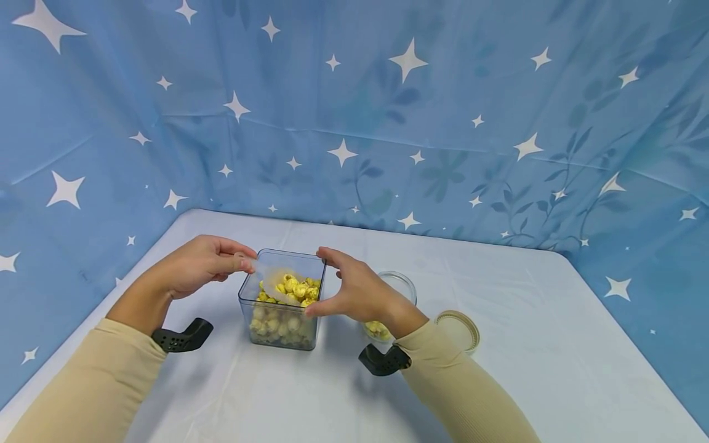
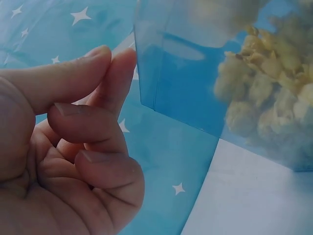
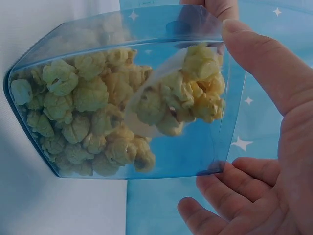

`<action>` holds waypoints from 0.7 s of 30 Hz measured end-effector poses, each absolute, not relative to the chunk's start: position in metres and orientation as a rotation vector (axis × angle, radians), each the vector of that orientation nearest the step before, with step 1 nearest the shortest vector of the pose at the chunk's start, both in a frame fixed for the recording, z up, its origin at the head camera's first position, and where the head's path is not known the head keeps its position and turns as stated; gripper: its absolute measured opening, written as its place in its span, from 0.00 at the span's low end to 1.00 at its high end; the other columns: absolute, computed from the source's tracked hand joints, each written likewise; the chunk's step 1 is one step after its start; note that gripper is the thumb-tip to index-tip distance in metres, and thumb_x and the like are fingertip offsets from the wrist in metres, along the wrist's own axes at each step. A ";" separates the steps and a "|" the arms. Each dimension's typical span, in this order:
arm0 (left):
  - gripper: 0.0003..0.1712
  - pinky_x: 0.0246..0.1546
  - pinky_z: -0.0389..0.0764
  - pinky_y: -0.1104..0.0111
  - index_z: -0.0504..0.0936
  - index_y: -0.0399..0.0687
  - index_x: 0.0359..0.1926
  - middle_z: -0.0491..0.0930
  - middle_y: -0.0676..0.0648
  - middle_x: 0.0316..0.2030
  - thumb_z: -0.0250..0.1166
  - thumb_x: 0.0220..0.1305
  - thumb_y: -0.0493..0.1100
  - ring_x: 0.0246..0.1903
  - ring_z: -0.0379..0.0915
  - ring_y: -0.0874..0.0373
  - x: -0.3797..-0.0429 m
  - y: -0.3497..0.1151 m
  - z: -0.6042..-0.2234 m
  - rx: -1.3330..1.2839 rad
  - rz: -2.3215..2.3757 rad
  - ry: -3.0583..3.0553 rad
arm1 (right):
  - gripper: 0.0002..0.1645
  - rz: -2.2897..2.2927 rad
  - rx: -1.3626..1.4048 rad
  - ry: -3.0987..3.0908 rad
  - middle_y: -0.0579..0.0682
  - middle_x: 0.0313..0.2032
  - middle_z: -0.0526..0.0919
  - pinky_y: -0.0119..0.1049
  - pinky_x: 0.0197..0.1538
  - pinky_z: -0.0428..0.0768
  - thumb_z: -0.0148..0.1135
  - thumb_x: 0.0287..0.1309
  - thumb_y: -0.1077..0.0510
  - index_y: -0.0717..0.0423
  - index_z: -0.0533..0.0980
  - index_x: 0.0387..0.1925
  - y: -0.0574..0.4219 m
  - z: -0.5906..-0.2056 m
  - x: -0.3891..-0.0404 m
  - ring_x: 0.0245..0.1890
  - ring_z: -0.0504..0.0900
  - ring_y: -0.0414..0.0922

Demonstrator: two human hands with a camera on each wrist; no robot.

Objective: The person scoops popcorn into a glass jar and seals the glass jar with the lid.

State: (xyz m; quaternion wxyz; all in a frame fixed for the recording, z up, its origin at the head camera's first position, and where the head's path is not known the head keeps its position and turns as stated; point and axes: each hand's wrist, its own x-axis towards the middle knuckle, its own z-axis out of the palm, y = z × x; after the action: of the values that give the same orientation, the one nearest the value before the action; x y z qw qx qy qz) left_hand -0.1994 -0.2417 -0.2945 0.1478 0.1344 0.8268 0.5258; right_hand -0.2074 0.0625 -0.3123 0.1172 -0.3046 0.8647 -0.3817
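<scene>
A clear square container [image 1: 279, 329] with yellow popcorn [image 1: 299, 289] in it stands on the table. My left hand [image 1: 207, 266] is at its left rim and pinches the end of a translucent whitish scoop [image 1: 267, 284] between thumb and forefinger. The scoop reaches down inside the container, and in the right wrist view popcorn pieces [image 3: 176, 95] lie in it. Across the right side of the container, my right hand [image 1: 354, 288] holds the rim, thumb at the near corner and fingers at the far corner.
Partly hidden behind my right wrist, a round glass jar [image 1: 407, 284] has some popcorn [image 1: 378, 331] at its near end. A round lid with a gold-coloured rim [image 1: 472, 329] lies to its right. A blue star-patterned curtain [image 1: 376, 172] hangs behind the white table [image 1: 554, 344].
</scene>
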 end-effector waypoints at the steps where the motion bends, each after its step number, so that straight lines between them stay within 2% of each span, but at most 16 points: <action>1: 0.24 0.32 0.67 0.66 0.71 0.24 0.63 0.82 0.44 0.42 0.57 0.75 0.38 0.22 0.55 0.59 -0.200 -0.242 -0.295 0.380 1.515 2.382 | 0.64 -1.116 -0.892 2.531 0.50 0.74 0.61 0.43 0.67 0.67 0.81 0.46 0.46 0.56 0.54 0.77 0.062 -0.312 -0.207 0.71 0.62 0.49; 9: 0.25 0.32 0.67 0.66 0.70 0.26 0.65 0.83 0.42 0.47 0.57 0.76 0.40 0.23 0.56 0.59 -0.200 -0.243 -0.295 0.323 1.520 2.437 | 0.63 -1.118 -0.893 2.526 0.51 0.74 0.60 0.44 0.67 0.67 0.80 0.47 0.46 0.56 0.54 0.77 0.062 -0.311 -0.207 0.72 0.62 0.49; 16: 0.26 0.32 0.68 0.67 0.70 0.26 0.65 0.82 0.42 0.45 0.59 0.75 0.41 0.24 0.57 0.60 -0.197 -0.246 -0.291 0.303 1.566 2.462 | 0.63 -1.101 -0.899 2.530 0.50 0.74 0.60 0.43 0.67 0.67 0.80 0.48 0.46 0.55 0.54 0.78 0.062 -0.311 -0.207 0.72 0.62 0.49; 21: 0.25 0.32 0.69 0.68 0.71 0.24 0.64 0.83 0.46 0.43 0.58 0.75 0.40 0.25 0.59 0.60 -0.198 -0.249 -0.288 0.307 1.597 2.474 | 0.63 -1.106 -0.910 2.533 0.50 0.74 0.60 0.43 0.67 0.67 0.80 0.48 0.45 0.55 0.54 0.77 0.062 -0.311 -0.207 0.72 0.62 0.49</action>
State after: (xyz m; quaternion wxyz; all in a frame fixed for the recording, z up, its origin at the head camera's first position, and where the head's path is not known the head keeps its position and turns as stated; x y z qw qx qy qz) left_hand -0.1975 -0.2492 -0.2876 0.0906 0.1031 0.8322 0.5372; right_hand -0.2074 0.0624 -0.3109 0.1159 -0.3106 0.8646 -0.3775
